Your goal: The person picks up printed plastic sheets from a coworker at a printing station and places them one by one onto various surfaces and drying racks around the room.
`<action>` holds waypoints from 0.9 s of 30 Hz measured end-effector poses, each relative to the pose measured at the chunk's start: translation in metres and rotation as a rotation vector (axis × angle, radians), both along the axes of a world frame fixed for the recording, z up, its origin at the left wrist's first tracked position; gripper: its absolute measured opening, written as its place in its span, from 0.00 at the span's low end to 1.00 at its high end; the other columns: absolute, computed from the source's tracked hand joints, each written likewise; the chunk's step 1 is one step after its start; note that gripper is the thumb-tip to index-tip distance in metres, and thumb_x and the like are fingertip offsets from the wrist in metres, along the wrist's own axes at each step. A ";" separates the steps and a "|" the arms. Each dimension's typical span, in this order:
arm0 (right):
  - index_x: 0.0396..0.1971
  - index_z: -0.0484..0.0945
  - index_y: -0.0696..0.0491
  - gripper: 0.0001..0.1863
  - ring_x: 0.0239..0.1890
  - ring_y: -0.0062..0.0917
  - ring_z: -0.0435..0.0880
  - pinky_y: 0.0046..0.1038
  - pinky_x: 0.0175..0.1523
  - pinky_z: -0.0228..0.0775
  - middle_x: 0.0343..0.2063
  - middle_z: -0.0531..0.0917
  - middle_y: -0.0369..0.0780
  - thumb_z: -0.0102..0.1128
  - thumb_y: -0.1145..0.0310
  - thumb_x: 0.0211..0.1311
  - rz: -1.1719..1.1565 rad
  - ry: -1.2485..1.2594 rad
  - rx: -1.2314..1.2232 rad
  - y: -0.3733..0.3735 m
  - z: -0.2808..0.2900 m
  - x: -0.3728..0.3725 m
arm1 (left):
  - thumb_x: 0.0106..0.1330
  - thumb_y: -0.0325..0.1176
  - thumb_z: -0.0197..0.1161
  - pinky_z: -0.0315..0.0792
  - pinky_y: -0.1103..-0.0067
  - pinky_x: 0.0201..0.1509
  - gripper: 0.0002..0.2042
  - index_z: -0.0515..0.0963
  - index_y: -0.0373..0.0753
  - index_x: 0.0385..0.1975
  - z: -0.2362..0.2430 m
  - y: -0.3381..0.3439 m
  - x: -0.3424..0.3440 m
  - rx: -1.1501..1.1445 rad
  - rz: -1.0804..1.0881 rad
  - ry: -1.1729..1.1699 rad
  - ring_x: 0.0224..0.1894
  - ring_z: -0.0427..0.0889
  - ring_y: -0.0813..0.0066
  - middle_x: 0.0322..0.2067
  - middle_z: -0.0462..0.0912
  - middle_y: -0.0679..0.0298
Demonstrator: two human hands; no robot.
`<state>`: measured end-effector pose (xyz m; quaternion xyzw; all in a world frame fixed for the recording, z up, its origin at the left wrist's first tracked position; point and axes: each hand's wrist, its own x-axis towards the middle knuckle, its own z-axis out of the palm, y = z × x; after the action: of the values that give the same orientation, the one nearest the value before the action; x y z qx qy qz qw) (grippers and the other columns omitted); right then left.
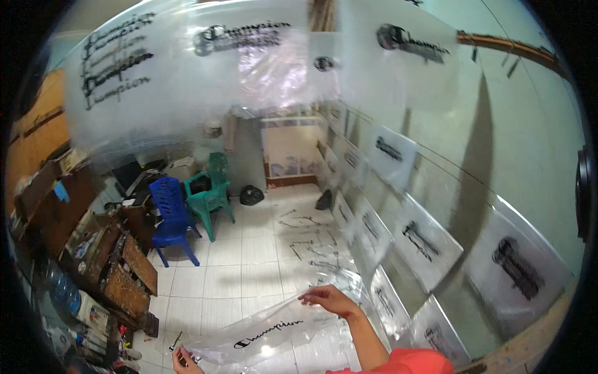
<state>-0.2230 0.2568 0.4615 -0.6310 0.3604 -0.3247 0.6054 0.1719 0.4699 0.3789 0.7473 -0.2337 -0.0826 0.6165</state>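
Note:
A transparent plastic bag with dark lettering is stretched between my two hands, low in front of me. At its left end my left hand pinches the edge, close to the lower rim of the view. Further right and higher up, my right hand grips the upper right corner between thumb and fingers. The tiled floor shows through the film. Beyond and beside my right hand lies more shiny transparent film, partly hidden by the hand and forearm.
Printed plastic bags hang in rows along the right wall, others overhead. A blue chair and a green chair stand at the left, near a cluttered wooden cabinet. Black bags lie on the floor further back.

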 end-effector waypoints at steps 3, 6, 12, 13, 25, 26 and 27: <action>0.47 0.80 0.56 0.15 0.47 0.24 0.83 0.26 0.53 0.73 0.41 0.85 0.39 0.54 0.62 0.70 -0.004 -0.030 -0.023 0.009 0.027 -0.001 | 0.73 0.41 0.53 0.72 0.77 0.41 0.14 0.72 0.38 0.49 -0.003 -0.030 0.008 -0.055 -0.071 0.100 0.35 0.77 0.76 0.32 0.77 0.64; 0.49 0.78 0.57 0.16 0.44 0.27 0.85 0.27 0.52 0.75 0.41 0.85 0.42 0.51 0.62 0.71 -0.004 -0.106 0.163 0.016 0.034 -0.004 | 0.74 0.38 0.51 0.71 0.80 0.41 0.15 0.68 0.39 0.55 0.012 -0.067 -0.009 -0.169 -0.080 0.457 0.33 0.76 0.79 0.29 0.75 0.65; 0.46 0.79 0.62 0.15 0.40 0.30 0.86 0.27 0.50 0.76 0.37 0.86 0.46 0.50 0.67 0.70 -0.264 -0.063 0.132 0.035 0.031 0.013 | 0.72 0.34 0.53 0.72 0.78 0.42 0.17 0.67 0.38 0.58 0.014 -0.078 0.030 -0.216 -0.410 0.462 0.38 0.77 0.76 0.35 0.77 0.61; 0.44 0.80 0.63 0.14 0.40 0.31 0.86 0.27 0.49 0.76 0.35 0.86 0.47 0.51 0.68 0.70 -0.335 0.020 0.079 0.032 0.029 0.010 | 0.73 0.35 0.51 0.71 0.80 0.39 0.14 0.68 0.39 0.55 0.013 -0.082 0.032 -0.194 -0.430 0.413 0.33 0.76 0.79 0.27 0.76 0.66; 0.37 0.77 0.59 0.18 0.36 0.39 0.86 0.32 0.34 0.80 0.33 0.85 0.50 0.55 0.57 0.68 -0.283 -0.483 -0.707 -0.046 0.243 0.028 | 0.66 0.28 0.59 0.76 0.73 0.27 0.22 0.62 0.41 0.59 0.286 -0.184 0.127 -0.895 -1.159 -0.124 0.25 0.83 0.62 0.33 0.84 0.44; 0.37 0.77 0.57 0.17 0.42 0.40 0.84 0.38 0.40 0.79 0.40 0.83 0.51 0.55 0.56 0.68 -0.217 -0.608 -0.725 -0.055 0.259 0.023 | 0.65 0.33 0.62 0.80 0.67 0.33 0.24 0.61 0.41 0.59 0.309 -0.201 0.136 -0.968 -1.185 -0.233 0.30 0.85 0.57 0.35 0.84 0.46; 0.38 0.77 0.56 0.16 0.49 0.40 0.82 0.43 0.47 0.78 0.46 0.81 0.52 0.56 0.56 0.67 -0.144 -0.742 -0.736 -0.061 0.282 0.018 | 0.66 0.36 0.61 0.78 0.63 0.40 0.27 0.58 0.42 0.61 0.345 -0.207 0.136 -1.004 -1.181 -0.278 0.38 0.80 0.52 0.43 0.77 0.45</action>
<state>-0.2052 0.1956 0.7431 -0.6184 0.0262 -0.6719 0.4067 0.3081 0.2631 0.7236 0.1349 -0.6766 -0.1868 0.6993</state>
